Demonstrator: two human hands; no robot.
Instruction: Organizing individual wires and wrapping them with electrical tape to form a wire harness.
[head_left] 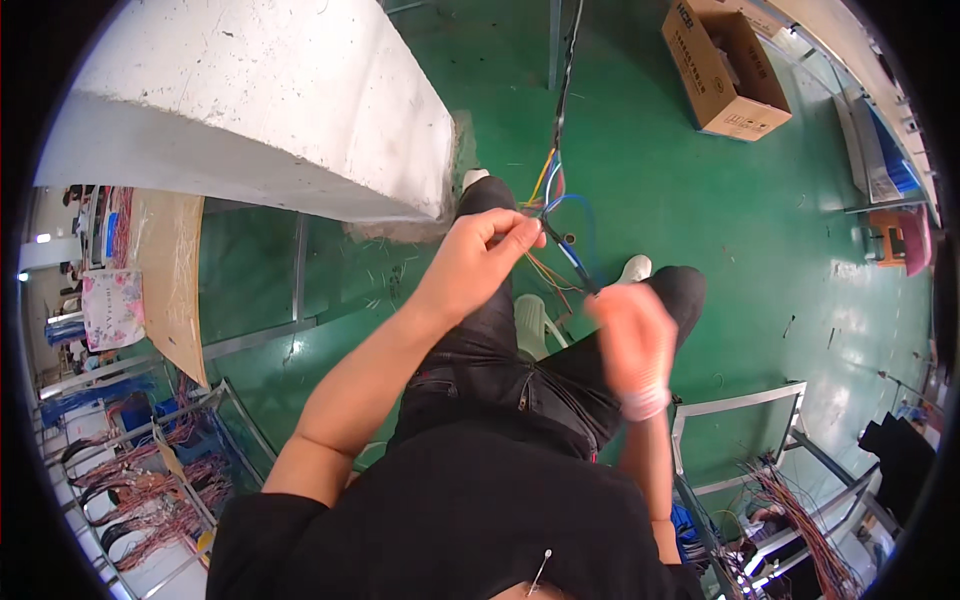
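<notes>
My left hand (485,262) is closed, thumb and index finger pinching a wire bundle (570,255) in front of my lap. The bundle is partly covered in black, with blue and white wires showing. Loose yellow, white and blue wires (550,180) fan out just beyond the pinch. From there a dark cable (566,85) runs away toward the top of the view. My right hand (637,335), in a pale pinkish glove or covering, is smeared by motion at the bundle's near right end. Its fingers, and whatever they hold, cannot be made out.
A white concrete pillar (300,100) stands at the far left. On the green floor lies an open cardboard box (725,70), far right. Metal frames (740,400) flank me, with wire bundles (800,530) on the right one. A light green stool (532,322) shows between my legs.
</notes>
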